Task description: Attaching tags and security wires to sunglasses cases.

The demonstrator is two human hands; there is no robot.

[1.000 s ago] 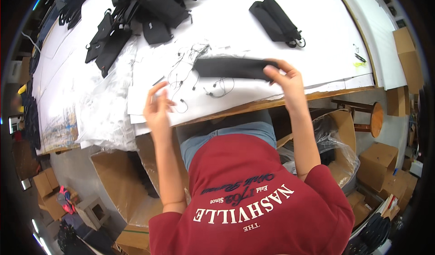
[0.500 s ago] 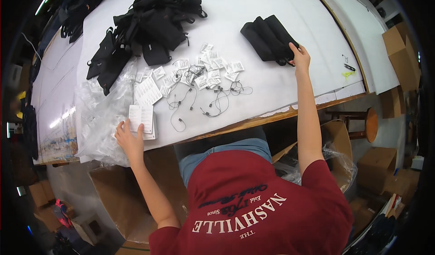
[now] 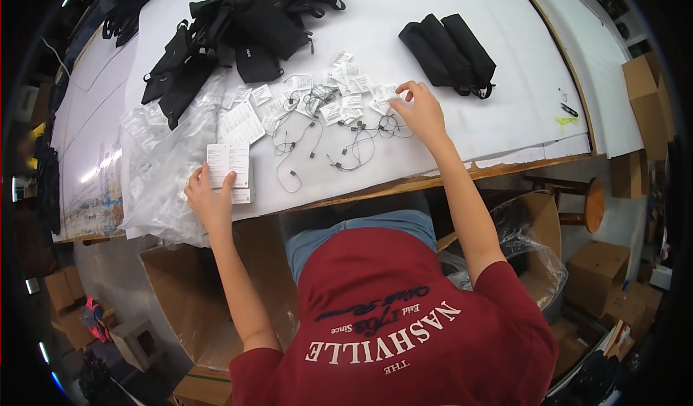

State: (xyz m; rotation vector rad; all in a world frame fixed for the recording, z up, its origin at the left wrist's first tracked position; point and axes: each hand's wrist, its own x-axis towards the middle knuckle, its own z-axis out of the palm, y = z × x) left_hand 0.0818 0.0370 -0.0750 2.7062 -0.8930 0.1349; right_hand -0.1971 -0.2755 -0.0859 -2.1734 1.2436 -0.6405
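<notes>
My left hand [image 3: 212,198] is at the near left of the table, its thumb and fingers around the lower part of white printed cards [image 3: 228,162] lying in a stack. Over the right end of a loose pile of small white tags [image 3: 351,92] is my right hand [image 3: 422,115], thumb and forefinger apart, with nothing plainly between them. Thin dark cords [image 3: 354,146] with small black clips lie in loops just below the tags. Several black fabric pouches [image 3: 449,54] rest side by side beyond my right hand.
A heap of black pouches [image 3: 263,27] covers the far left of the white-topped table [image 3: 375,16]. Clear plastic bags [image 3: 162,164] lie beside my left hand. A small dark cutter [image 3: 569,109] sits near the right edge. Open cardboard boxes [image 3: 216,283] and a wooden stool [image 3: 593,205] stand below.
My right hand has let go of the black pouches and moved left and nearer, to the white tags. My left hand stays at the cards.
</notes>
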